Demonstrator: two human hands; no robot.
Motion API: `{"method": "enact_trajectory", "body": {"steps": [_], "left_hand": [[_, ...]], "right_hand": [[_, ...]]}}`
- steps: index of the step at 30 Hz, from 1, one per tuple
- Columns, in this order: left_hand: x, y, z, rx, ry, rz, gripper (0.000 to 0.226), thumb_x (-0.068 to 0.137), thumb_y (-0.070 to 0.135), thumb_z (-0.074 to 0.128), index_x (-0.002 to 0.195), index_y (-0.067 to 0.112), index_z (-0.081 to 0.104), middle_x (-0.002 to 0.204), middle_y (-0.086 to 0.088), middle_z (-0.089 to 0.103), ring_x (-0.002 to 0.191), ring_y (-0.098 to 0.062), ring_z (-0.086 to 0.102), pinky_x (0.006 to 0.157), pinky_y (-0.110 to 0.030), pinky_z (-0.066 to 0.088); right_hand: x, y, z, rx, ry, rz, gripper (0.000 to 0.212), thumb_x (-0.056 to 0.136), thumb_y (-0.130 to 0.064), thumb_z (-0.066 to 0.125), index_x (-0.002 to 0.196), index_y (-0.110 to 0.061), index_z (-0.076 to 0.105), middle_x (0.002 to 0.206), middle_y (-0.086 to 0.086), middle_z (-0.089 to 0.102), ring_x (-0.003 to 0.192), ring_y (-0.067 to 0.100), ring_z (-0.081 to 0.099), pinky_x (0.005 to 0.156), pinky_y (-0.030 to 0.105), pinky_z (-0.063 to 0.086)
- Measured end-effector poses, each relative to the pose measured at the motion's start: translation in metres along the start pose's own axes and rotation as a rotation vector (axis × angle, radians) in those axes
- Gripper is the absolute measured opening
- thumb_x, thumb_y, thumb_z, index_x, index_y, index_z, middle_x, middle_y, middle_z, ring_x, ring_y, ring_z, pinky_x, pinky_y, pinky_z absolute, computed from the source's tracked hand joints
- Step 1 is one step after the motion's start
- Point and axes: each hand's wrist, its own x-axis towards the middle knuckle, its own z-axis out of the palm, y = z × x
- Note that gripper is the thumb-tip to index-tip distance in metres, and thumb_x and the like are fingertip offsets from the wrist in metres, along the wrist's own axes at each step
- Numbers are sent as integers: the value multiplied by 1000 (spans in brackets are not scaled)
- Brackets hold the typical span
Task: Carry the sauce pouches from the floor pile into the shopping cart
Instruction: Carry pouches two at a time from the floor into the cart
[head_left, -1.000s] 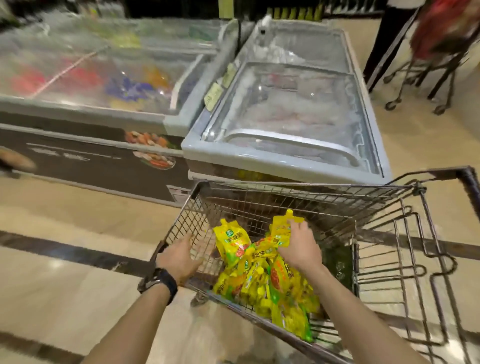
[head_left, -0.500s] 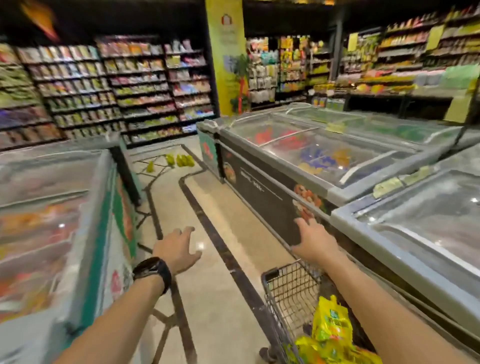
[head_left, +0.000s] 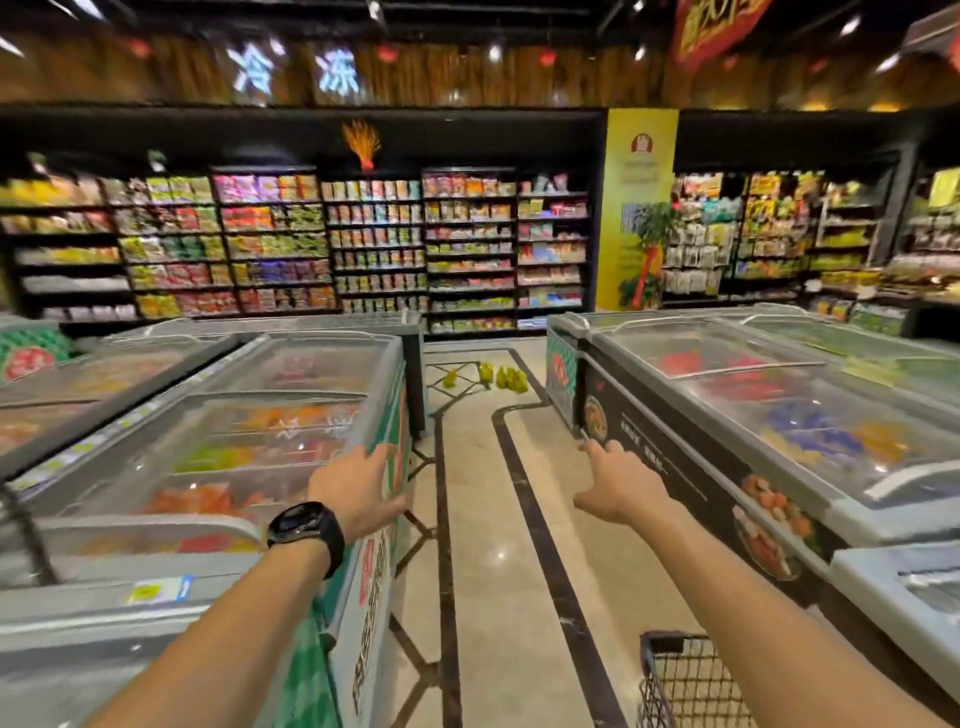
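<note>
1. We turn away from the shopping cart (head_left: 662, 638); only its corner shows now, at lower right.
2. Our left hand (head_left: 358, 488) and right hand (head_left: 621, 486), a second ago among the carted pouches, reach forward, fingers loose, holding nothing.
3. The remaining sauce pouches (head_left: 488, 376) lie on the floor (head_left: 483, 519) far down the aisle, so we judge another trip begins.

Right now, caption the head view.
Empty left hand and right hand reach toward yellow-green sauce pouches on the far floor.
</note>
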Motion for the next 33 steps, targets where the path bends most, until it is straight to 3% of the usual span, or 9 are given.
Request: {"method": "enact_trajectory", "body": {"steps": [4,14,19,26,33], "left_hand": [[-18,-27,-9,13,21,-5,74,85,61,58,145,28,33,139,-2,52,117,-20,57,89,-36,56],[-43,-59,-12,53,24,5,71,85,61,57,143,28,33,136,-4,52,114,-24,57,90,-42,54],[-37,-64,-3,79,-8,13,71,87,60,55,145,27,32,131,-6,55,111,-25,58,91,-44,53],[14,-52,25,119,-49,17,71,85,62,56,142,27,34,132,-7,54,105,-26,61,81,-40,56],[118,-23,59,106,-74,-6,71,86,61,57,143,25,33,122,-6,56,103,-23,60,81,-39,58]], "right_hand": [[-9,-25,-1,-21,-45,-37,78,82,-40,68,148,-24,31,145,9,41,128,27,46,96,38,48],[-26,-78,11,-65,-67,-79,68,78,-40,69,136,-21,40,136,12,48,118,31,52,90,42,52],[-16,-82,25,-44,-92,-71,70,79,-39,68,139,-21,37,139,12,44,121,32,51,91,44,52],[40,-61,50,-3,-134,-48,76,79,-39,69,144,-22,33,145,11,39,128,32,46,96,47,51],[155,-27,62,16,-171,-49,73,80,-38,68,143,-22,34,139,11,44,124,32,48,95,44,51]]}}
